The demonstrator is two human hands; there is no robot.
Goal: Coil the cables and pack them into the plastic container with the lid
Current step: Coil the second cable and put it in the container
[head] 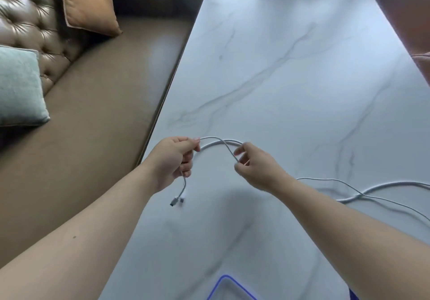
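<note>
Blue-rimmed container (229, 287) nearest; left hand (173, 160), right hand (256, 167) both pinch cables (221, 142); trailing slack may tangle.

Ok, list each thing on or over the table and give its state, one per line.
left hand: shut on white cable
right hand: pinching white cable
white cable: arched between hands, plugs dangling
loose cables: uncoiled, crossing on table
blue-rimmed container: mostly out of frame, state unclear

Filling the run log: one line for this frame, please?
stage: coiling | left hand: pinching white cable, plugs dangling | right hand: pinching same cable | slack: on table | container: near edge
</note>
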